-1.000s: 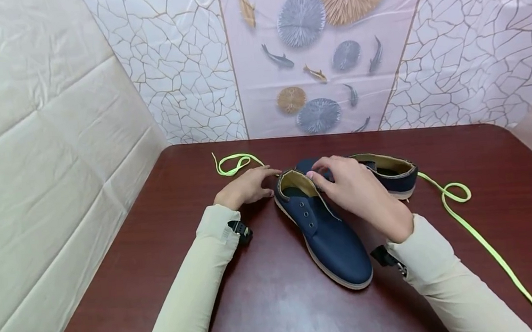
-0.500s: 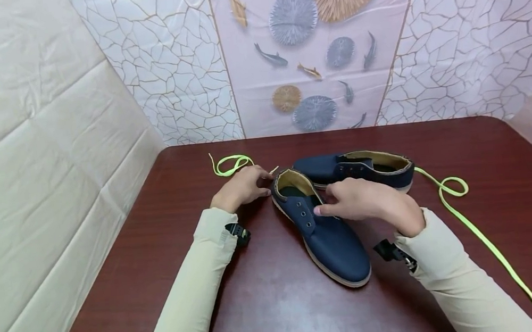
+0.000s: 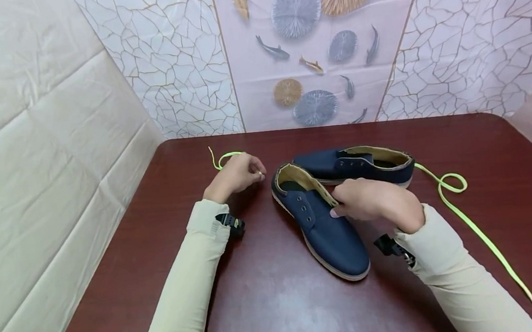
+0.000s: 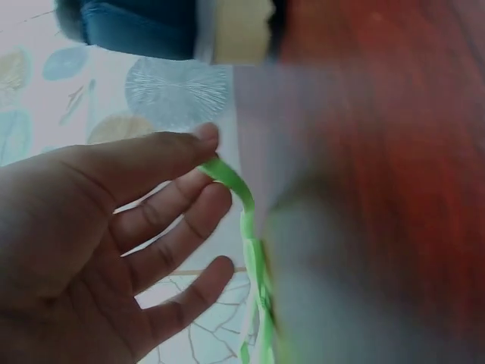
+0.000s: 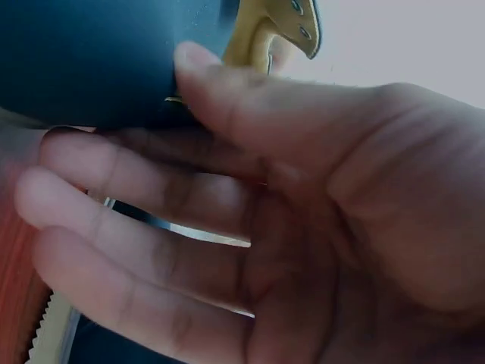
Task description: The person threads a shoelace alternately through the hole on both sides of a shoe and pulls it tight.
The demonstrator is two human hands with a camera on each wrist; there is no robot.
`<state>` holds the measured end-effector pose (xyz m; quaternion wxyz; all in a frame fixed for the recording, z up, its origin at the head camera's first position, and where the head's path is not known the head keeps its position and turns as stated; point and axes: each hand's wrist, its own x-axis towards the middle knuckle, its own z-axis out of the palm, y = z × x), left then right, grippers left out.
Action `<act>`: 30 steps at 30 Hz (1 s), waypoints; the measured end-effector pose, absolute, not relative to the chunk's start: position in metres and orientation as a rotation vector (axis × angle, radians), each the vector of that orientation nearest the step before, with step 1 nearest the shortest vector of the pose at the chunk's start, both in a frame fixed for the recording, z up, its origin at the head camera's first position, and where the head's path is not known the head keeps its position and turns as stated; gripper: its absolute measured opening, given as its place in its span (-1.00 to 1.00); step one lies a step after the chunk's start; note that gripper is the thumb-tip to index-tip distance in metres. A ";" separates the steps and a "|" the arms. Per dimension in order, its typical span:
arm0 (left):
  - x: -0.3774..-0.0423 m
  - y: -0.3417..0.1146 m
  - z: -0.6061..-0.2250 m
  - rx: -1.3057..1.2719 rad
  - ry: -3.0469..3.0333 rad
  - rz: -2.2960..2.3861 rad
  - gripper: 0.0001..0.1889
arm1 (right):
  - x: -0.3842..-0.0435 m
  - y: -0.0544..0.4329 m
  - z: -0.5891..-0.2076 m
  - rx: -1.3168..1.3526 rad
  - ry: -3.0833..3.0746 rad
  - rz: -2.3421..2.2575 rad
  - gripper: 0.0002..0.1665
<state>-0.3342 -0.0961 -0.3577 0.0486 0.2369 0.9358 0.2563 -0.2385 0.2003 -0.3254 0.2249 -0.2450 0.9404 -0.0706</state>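
My left hand (image 3: 235,175) pinches a bright green shoelace (image 4: 250,201) between thumb and index finger, while the other fingers stay loosely spread. In the head view, part of that shoelace lies on the table behind the hand. A navy shoe (image 3: 333,245) with a tan lining and bare eyelets stands upright, toe towards me. At its right side my right hand (image 3: 370,203) grips the upper, thumb on top and fingers along the side. In the right wrist view the thumb presses the dark upper (image 5: 106,61); some fingertips are hidden.
The matching navy shoe (image 3: 316,164) stands behind the first, toe to the left. A second green lace (image 3: 485,241) runs from its heel towards the right front of the dark red table (image 3: 260,305). Patterned sheets (image 3: 179,62) rise at the back and sides.
My left hand has moved slightly back and left, away from the shoe's heel, with the lace. My right hand has come down from the shoe opening to its right side.
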 end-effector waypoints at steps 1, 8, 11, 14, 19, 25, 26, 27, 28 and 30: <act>-0.335 -0.096 -0.355 0.738 2.856 0.822 -0.88 | -0.234 0.197 -0.318 -0.677 2.610 -0.196 -0.70; -0.335 -0.094 -0.351 0.839 2.845 1.093 -0.86 | -0.222 0.185 -0.305 -0.725 2.739 -0.214 -0.84; -0.329 -0.094 -0.354 0.802 2.779 1.240 -0.79 | -0.224 0.180 -0.314 -0.723 2.791 -0.265 -0.84; -0.319 -0.095 -0.358 0.746 2.726 1.350 -0.70 | -0.225 0.181 -0.330 -0.736 2.838 -0.436 -0.81; -0.297 -0.094 -0.353 0.724 2.737 1.446 -0.70 | -0.211 0.192 -0.350 -0.672 2.909 -0.826 -0.62; -0.263 -0.094 -0.339 0.624 2.721 1.649 -0.79 | -0.186 0.184 -0.349 -0.484 3.195 -1.108 -0.75; -0.257 -0.093 -0.339 0.608 2.720 1.669 -0.80 | -0.183 0.181 -0.348 -0.454 3.239 -1.158 -0.77; -0.252 -0.092 -0.338 0.598 2.710 1.695 -0.80 | -0.179 0.177 -0.348 -0.422 3.271 -1.212 -0.80; -0.247 -0.091 -0.339 0.588 2.700 1.718 -0.80 | -0.175 0.174 -0.347 -0.391 3.283 -1.273 -0.82; -0.235 -0.090 -0.338 0.566 2.674 1.764 -0.80 | -0.167 0.168 -0.346 -0.342 3.257 -1.410 -0.84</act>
